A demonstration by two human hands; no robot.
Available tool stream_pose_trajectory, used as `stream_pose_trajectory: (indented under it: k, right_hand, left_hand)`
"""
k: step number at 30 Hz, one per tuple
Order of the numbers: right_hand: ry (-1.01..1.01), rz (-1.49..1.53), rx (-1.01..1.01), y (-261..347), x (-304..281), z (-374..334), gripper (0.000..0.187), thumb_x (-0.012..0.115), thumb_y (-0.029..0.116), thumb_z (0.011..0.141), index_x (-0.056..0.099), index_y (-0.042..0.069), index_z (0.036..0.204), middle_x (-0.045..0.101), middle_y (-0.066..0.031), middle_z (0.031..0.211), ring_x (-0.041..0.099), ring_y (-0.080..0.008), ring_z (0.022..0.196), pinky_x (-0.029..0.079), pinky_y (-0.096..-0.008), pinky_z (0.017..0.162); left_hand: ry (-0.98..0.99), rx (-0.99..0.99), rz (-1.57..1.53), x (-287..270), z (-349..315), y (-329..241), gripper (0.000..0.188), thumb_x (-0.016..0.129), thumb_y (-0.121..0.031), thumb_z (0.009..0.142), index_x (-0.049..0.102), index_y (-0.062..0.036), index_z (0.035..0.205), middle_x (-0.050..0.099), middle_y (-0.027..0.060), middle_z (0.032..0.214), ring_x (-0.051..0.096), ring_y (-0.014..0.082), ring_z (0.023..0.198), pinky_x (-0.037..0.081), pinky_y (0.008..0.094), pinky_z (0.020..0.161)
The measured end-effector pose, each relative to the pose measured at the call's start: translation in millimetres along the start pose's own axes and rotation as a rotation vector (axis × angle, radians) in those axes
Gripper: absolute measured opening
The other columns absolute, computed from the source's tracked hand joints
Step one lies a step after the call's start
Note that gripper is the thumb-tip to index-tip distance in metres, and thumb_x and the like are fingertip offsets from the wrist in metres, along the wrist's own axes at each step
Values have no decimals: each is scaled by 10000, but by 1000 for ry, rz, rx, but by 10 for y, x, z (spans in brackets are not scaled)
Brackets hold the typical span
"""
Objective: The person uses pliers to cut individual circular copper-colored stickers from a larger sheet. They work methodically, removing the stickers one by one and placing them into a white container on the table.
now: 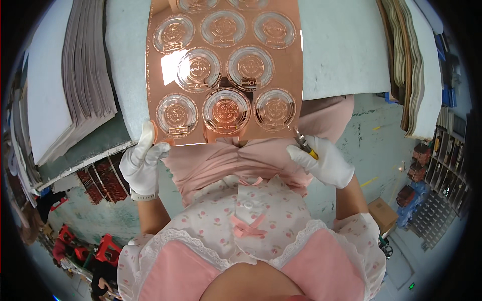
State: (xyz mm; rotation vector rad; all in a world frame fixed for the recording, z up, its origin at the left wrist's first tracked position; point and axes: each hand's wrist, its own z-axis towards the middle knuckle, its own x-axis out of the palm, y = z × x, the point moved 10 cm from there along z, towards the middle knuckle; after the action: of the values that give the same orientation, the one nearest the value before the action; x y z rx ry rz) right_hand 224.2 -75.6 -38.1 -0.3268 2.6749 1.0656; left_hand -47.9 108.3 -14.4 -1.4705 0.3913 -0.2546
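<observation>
A shiny copper-coloured sheet (201, 138) with rows of round embossed medallions extends from the table over my lap. My left hand (141, 163), in a white glove, pinches the sheet's near left corner, thumb and fingers on either side of the edge. My right hand (324, 160), also gloved in white, is closed around a small utility knife (307, 147) with a yellow and dark handle and a metal front end. The knife's tip points up and left, close beside the sheet's near right corner. Whether it touches the sheet I cannot tell.
The sheet lies partly on a pale table (344, 60). A thick stack of grey sheets (88, 65) stands at the left, a stack of brownish boards (405, 60) at the right. Red stools (106, 249) are at lower left; a cardboard box (382, 214) and a rack (449, 165) are at right.
</observation>
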Motion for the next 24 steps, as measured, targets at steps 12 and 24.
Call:
stream_pose_trajectory:
  k: [12,24]
  right_hand:
    - [112,-296,-42,169,-126,-112,525,591,468,780,554,-54,820,585,-150,648,590,-264,592,455,-334,564]
    - [443,238,110,-136,588,-99,354,624,349,807,532,35,942,547,-12,722,500,-68,601,426,-224,536]
  left_hand:
    - [-19,138,450,8,-16,-151,412,687,64,643,610,-35,1035,659,100,818,585,83,601,479,199,547]
    - [60,99,609,361,4,-297,179,758,-137,628,606,-96,713,562,43,570,554,187,514,419,281,475]
